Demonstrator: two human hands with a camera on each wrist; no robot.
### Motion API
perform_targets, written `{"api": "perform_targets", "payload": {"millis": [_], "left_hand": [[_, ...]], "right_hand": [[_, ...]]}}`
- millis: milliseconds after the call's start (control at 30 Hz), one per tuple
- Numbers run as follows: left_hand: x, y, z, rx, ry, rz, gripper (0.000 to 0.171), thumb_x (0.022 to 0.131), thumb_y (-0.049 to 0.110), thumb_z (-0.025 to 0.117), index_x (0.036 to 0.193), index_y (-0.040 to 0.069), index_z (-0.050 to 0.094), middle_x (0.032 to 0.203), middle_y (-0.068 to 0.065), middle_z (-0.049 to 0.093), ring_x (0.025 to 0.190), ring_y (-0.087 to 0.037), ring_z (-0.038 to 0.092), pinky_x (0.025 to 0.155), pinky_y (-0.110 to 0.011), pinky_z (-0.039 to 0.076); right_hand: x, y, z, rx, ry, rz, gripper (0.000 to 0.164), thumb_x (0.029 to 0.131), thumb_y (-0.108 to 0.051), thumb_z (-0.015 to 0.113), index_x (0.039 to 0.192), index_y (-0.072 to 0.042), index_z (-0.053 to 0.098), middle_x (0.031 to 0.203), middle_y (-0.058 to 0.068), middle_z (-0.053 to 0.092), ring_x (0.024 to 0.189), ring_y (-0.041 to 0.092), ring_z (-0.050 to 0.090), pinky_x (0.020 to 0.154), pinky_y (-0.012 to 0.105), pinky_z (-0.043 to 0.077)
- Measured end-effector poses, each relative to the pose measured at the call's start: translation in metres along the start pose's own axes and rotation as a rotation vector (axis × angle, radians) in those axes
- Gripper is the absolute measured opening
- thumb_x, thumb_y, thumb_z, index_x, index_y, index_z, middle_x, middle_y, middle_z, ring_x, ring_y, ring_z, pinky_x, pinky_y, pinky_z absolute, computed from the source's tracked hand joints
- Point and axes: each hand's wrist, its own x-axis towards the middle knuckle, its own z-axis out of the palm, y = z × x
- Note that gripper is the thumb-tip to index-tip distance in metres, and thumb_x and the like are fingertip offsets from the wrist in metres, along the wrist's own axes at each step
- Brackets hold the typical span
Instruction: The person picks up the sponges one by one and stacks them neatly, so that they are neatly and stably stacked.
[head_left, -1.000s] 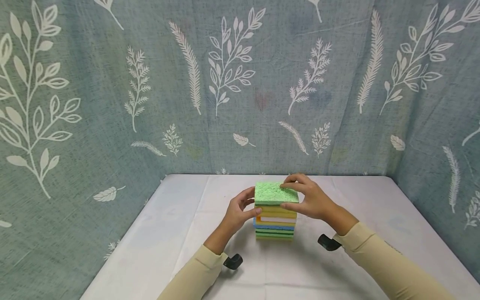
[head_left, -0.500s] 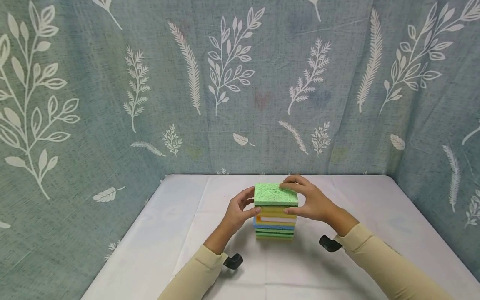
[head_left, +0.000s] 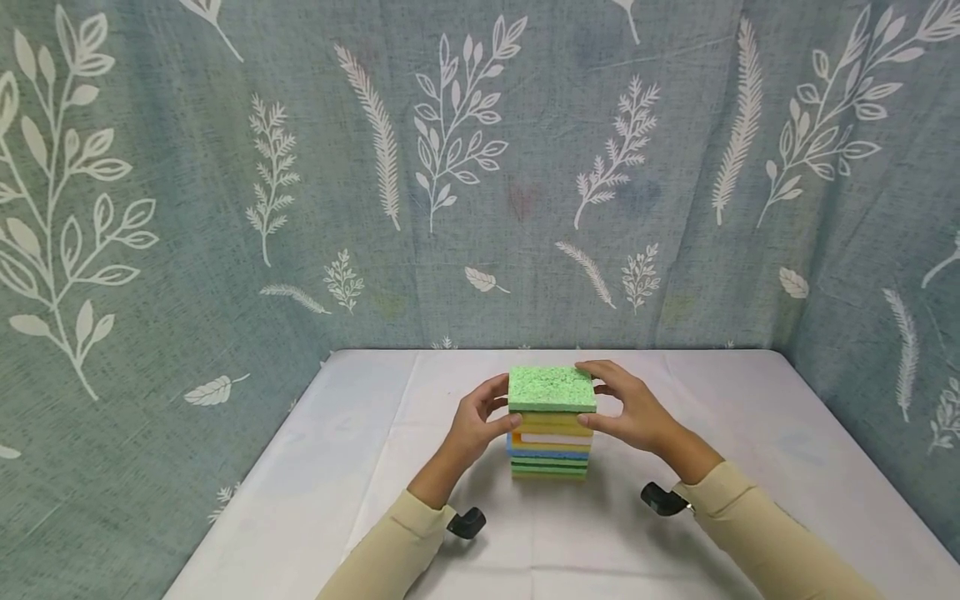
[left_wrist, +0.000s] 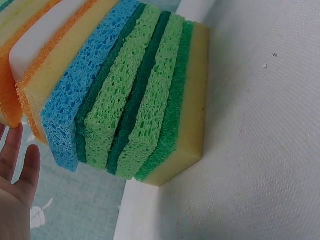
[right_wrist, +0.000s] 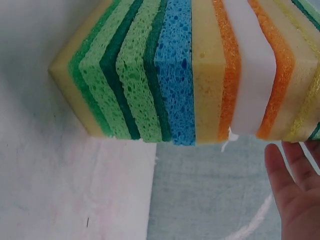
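A stack of several sponges (head_left: 552, 444) stands upright on the white-covered table, with a light green sponge (head_left: 551, 388) on top. My left hand (head_left: 475, 422) is at the left side, thumb at the front and fingers toward the back. On the opposite side, my right hand (head_left: 633, 410) touches the upper stack in a similar pose. In the left wrist view, fingertips meet an orange-edged sponge (left_wrist: 9, 90) beyond a blue sponge (left_wrist: 90, 82). The right wrist view shows a white layer (right_wrist: 254, 70) between orange ones, with relaxed fingers (right_wrist: 281, 175) near the upper layers.
The white table (head_left: 390, 500) ends at a leaf-patterned grey-blue curtain (head_left: 480, 167) behind and at both sides. Black wrist mounts (head_left: 467, 523) stick out below the sleeves, low over the cloth.
My right hand has drawn its fingers off the top of the green sponge to the right side of the stack. The top sponge has settled slightly lower; my left hand stays put.
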Motion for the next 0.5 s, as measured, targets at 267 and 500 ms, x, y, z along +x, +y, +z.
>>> {"api": "perform_targets", "payload": {"millis": [267,500], "left_hand": [[0.0,0.001,-0.001,0.008,0.0,-0.001,0.064,0.086,0.006,0.072,0.141,-0.006,0.042,0.138,-0.02,0.05,0.124,-0.035,0.048,0.106,-0.057,0.032],[0.0,0.001,-0.001,0.013,-0.007,0.018,0.062,0.086,0.005,0.072,0.14,-0.006,0.044,0.136,-0.019,0.051,0.123,-0.033,0.049,0.105,-0.055,0.034]], "right_hand": [[0.002,-0.031,-0.004,-0.018,0.038,-0.02,0.068,0.079,-0.004,0.081,0.138,0.003,0.048,0.134,0.02,0.051,0.117,0.031,0.053,0.092,0.036,0.05],[0.003,-0.044,-0.009,-0.035,0.025,-0.018,0.066,0.079,-0.005,0.08,0.136,0.005,0.049,0.133,0.021,0.053,0.116,0.031,0.054,0.092,0.037,0.05]]}}
